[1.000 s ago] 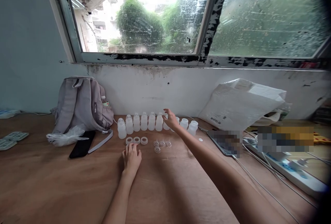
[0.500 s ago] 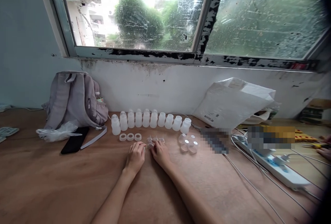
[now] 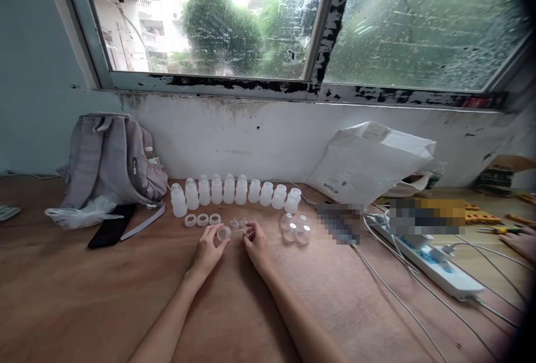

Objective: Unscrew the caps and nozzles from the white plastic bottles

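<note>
In my left hand (image 3: 209, 249) is a translucent bottle collar ring (image 3: 223, 233), pinched between thumb and fingers just above the table. My right hand (image 3: 256, 244) is closed on a small clear silicone teat (image 3: 248, 232), partly hidden by the fingers. Beyond that hand lie a few more clear teats (image 3: 234, 224). Left of them, three collar rings (image 3: 202, 219) sit in a row. Clear dome caps (image 3: 290, 233) stand in a group to the right of my right hand. Behind everything is a curved row of frosted baby bottles (image 3: 216, 190), the left ones capped, the right ones open-necked.
A grey backpack (image 3: 106, 156), a crumpled plastic bag (image 3: 86, 213) and a black flat item (image 3: 111, 228) lie to the left. On the right are a white bag (image 3: 372, 165), a power strip (image 3: 444, 271) and cables. Another person's hand (image 3: 519, 243) shows at the far right edge.
My left hand has turned and now shows a collar ring in its fingers. My right hand has drawn slightly back from the teats with one in its grip. The view has shifted slightly.
</note>
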`<action>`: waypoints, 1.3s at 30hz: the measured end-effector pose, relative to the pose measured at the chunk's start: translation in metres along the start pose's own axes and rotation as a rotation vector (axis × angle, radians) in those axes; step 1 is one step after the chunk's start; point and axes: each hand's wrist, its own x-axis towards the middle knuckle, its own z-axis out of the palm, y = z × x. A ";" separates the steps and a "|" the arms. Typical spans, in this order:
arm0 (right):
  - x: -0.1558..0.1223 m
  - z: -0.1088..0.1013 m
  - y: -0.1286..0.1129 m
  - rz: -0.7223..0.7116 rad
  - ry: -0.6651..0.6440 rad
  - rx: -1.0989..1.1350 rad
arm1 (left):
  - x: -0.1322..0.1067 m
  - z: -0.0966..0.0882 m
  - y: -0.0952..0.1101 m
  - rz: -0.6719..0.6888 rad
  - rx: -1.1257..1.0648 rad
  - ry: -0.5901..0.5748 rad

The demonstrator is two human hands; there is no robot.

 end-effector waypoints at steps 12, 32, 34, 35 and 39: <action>-0.013 0.001 -0.021 -0.106 -0.300 0.151 | -0.007 0.004 0.007 -0.030 -0.110 -0.184; -0.003 0.003 -0.019 0.346 -0.330 0.742 | -0.008 -0.001 0.018 0.056 -0.176 -0.304; -0.003 0.002 -0.019 0.373 -0.321 0.760 | -0.008 -0.002 0.021 0.071 -0.154 -0.269; -0.003 0.002 -0.019 0.374 -0.310 0.756 | -0.007 -0.003 0.022 0.069 -0.143 -0.252; -0.004 0.001 -0.019 0.319 -0.293 0.702 | -0.006 -0.005 0.025 0.003 -0.161 -0.216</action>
